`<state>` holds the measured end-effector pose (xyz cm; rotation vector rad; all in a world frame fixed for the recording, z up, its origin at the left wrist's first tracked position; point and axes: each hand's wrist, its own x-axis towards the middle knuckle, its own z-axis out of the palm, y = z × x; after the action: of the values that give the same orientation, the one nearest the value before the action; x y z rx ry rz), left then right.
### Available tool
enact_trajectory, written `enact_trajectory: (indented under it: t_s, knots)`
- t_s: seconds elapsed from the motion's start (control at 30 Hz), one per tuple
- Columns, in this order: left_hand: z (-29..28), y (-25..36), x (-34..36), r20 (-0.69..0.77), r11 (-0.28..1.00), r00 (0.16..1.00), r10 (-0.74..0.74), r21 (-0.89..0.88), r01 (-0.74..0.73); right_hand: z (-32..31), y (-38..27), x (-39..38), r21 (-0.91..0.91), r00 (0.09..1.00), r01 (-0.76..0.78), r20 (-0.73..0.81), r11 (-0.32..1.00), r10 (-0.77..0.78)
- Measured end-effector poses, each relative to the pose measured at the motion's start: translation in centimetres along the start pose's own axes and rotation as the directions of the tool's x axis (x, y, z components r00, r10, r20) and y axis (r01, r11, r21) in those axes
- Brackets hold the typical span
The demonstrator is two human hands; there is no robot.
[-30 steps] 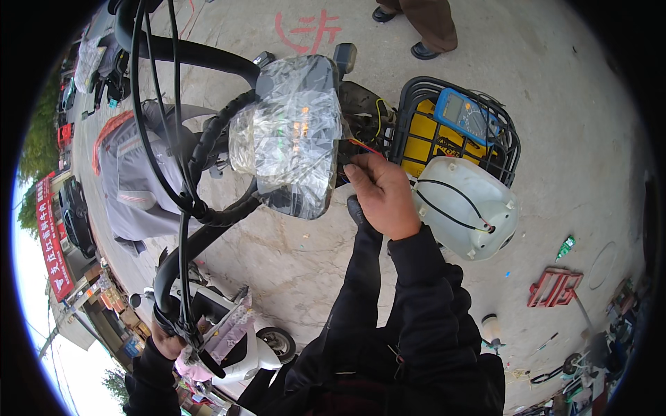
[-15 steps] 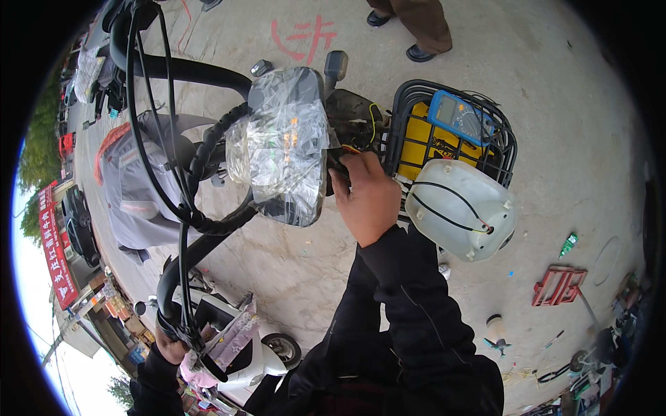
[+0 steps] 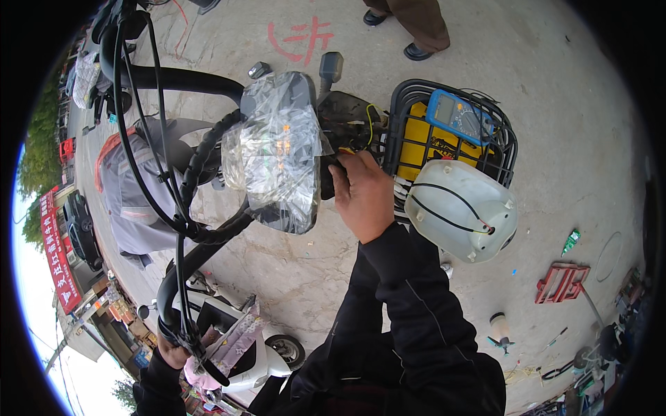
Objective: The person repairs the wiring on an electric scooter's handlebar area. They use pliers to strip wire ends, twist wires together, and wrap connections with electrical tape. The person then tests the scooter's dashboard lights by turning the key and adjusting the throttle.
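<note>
At the lower left, my left hand point(image 3: 173, 352) is closed round the end of the black handlebar point(image 3: 171, 284). My right hand point(image 3: 365, 196) is closed in a pinch beside the right edge of a dashboard point(image 3: 283, 156) wrapped in clear plastic film. Orange-yellow wires point(image 3: 346, 150) show by its fingertips; what the fingers hold is hidden. Just right of that hand lies a white plastic shell point(image 3: 444, 232), hollow side up, with a black cable point(image 3: 444, 188) looped inside. A blue multimeter point(image 3: 458, 116) rests on the black wire basket point(image 3: 399, 111), above something yellow.
A person's trouser legs and dark shoes point(image 3: 418, 50) are at the top. A grey cover point(image 3: 147, 187) lies behind the handlebar, and a white scooter point(image 3: 253, 364) stands lower left. At right, a red metal frame point(image 3: 560, 282) and a bottle-like object point(image 3: 499, 326) lie on concrete.
The handlebar and wrapped dashboard sit slightly farther left in the picture. My right hand keeps its pinch beside the dashboard, with its fingers shifted slightly. My left hand still grips the handlebar.
</note>
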<state>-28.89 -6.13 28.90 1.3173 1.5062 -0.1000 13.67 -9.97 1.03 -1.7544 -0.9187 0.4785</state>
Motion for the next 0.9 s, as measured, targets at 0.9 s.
enact_trajectory:
  t_s: [0.9]
  knots:
    - [-0.5,-1.8,-0.6,0.032,0.962,0.97,0.241,0.121,-0.243,-7.3,2.9,-2.0,0.209,0.897,-0.438,0.036,0.874,0.441]
